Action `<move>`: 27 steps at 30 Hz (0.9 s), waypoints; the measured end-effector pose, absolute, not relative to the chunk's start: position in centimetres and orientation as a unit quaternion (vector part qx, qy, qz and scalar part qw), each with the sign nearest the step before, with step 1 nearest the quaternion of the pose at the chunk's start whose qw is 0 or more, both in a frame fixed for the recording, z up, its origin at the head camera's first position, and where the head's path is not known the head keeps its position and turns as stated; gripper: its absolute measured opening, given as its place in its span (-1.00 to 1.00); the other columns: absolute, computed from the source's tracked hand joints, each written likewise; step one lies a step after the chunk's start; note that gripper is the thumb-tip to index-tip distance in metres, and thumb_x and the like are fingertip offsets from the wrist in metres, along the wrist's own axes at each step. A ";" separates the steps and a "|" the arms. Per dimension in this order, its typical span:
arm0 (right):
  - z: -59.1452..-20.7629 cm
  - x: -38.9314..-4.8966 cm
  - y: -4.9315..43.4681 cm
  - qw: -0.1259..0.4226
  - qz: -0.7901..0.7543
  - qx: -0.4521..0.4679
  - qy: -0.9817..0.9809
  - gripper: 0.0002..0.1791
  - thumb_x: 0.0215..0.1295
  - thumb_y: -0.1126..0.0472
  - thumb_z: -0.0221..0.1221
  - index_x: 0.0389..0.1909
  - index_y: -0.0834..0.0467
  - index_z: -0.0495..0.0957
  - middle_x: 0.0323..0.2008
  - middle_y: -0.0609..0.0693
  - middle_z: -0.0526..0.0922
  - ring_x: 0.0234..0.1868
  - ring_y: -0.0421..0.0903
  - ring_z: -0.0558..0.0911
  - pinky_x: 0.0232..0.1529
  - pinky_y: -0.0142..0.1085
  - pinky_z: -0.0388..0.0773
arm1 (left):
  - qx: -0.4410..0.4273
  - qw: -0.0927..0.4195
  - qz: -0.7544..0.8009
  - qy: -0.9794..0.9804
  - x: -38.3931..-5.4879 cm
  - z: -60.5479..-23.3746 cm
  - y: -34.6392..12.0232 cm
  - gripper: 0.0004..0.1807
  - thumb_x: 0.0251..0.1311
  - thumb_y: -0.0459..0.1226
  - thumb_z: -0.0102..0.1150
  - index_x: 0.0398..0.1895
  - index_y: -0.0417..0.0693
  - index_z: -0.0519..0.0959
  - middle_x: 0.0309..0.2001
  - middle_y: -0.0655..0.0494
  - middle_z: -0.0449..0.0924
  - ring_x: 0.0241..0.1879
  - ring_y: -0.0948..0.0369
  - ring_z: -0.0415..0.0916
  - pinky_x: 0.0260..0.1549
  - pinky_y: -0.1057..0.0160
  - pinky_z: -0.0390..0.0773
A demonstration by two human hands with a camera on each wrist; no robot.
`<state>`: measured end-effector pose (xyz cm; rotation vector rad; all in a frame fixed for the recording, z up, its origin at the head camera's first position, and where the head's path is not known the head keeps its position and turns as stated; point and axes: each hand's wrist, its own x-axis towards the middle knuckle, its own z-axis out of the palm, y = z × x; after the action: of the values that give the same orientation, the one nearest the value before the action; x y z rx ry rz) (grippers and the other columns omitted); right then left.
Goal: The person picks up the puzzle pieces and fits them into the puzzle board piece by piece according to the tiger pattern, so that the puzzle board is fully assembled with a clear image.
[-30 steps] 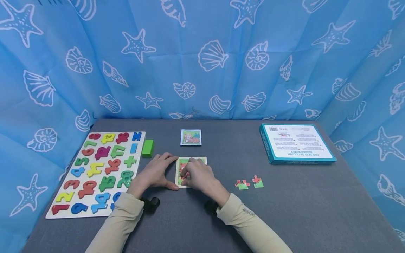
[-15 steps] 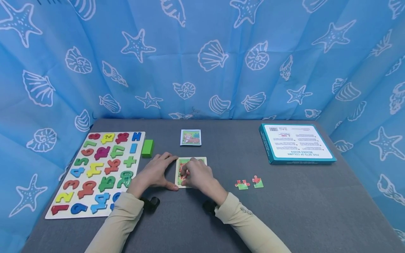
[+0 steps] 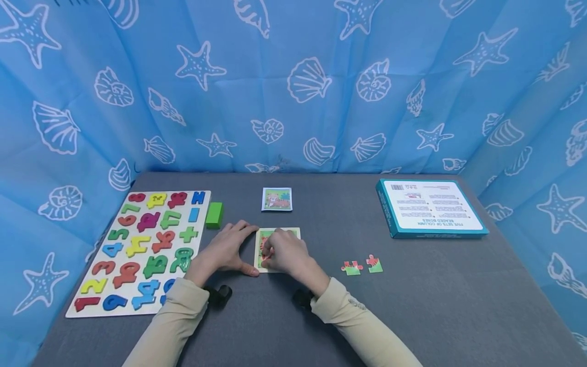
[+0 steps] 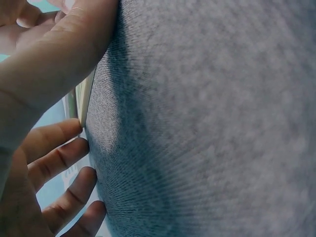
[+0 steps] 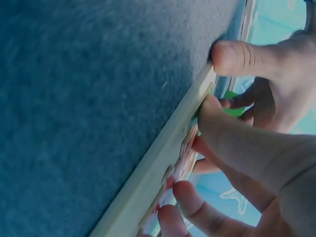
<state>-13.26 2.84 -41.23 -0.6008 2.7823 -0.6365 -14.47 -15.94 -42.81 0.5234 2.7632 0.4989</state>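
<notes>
A small jigsaw board with a pale wooden frame (image 3: 256, 255) lies flat on the grey table, its green and red picture partly hidden by the right hand. My left hand (image 3: 228, 248) is spread at the board's left side; its thumb and index finger touch the edge. Over the board, my right hand (image 3: 289, 252) has its thumb and index finger bent around a puzzle piece (image 5: 189, 140) in the frame, mostly covered by the fingers. Two loose puzzle pieces, one wide (image 3: 351, 268) and one corner-shaped (image 3: 374, 264), lie to the right.
A picture card (image 3: 277, 199) of an animal lies behind the board. On the left are a number board (image 3: 202, 204) with coloured numerals and a green block (image 3: 214, 215). A teal and white box (image 3: 433, 209) sits at the back right, before a blue curtain (image 3: 321, 122).
The right hand's fingers shift very slightly over the board. The left hand, the board and the loose pieces stay in place.
</notes>
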 end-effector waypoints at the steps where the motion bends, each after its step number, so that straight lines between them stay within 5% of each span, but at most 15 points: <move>1: -41.2 -13.2 2.7 0.105 -0.209 -0.205 0.951 -0.89 0.08 0.11 0.54 -0.40 0.00 0.80 -0.20 0.00 0.67 -0.25 -0.05 0.60 -0.39 -0.13 0.58 | 0.182 0.141 0.174 0.958 -14.5 -42.8 -15.9 0.18 -0.22 0.24 0.62 0.49 -0.03 0.34 0.36 -0.04 0.40 0.22 -0.06 0.36 0.22 -0.17 0.46; 11: -41.5 -12.9 2.7 0.103 -0.196 -0.196 0.955 -0.90 0.13 0.08 0.51 -0.34 -0.04 0.82 -0.14 0.02 0.66 -0.19 0.04 0.61 -0.33 0.00 0.64 | 0.181 0.142 0.169 0.958 -14.6 -42.7 -15.8 0.18 -0.23 0.23 0.63 0.49 -0.02 0.34 0.37 -0.04 0.40 0.21 -0.06 0.36 0.22 -0.17 0.46; 20: -41.4 -12.6 3.6 0.093 -0.182 -0.224 0.953 -0.78 0.15 0.02 0.50 -0.19 -0.05 0.80 -0.18 0.00 0.63 -0.25 -0.05 0.55 -0.41 -0.16 0.54 | 0.184 0.141 0.170 0.958 -14.5 -42.8 -15.8 0.18 -0.22 0.23 0.63 0.50 -0.02 0.33 0.37 -0.05 0.39 0.21 -0.06 0.36 0.21 -0.18 0.46; 27: -41.0 -12.3 5.0 0.080 -0.176 -0.238 0.952 -0.66 0.11 0.03 0.52 -0.07 -0.05 0.77 -0.14 0.00 0.65 -0.16 -0.01 0.60 -0.32 -0.10 0.60 | 0.192 0.131 0.174 0.957 -14.4 -42.9 -15.9 0.18 -0.23 0.22 0.63 0.49 -0.03 0.34 0.36 -0.07 0.40 0.23 -0.09 0.37 0.21 -0.20 0.47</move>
<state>-12.28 4.97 -40.96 -0.7127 2.8468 -0.5257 -14.39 -15.88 -42.89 0.5562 2.7789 0.5038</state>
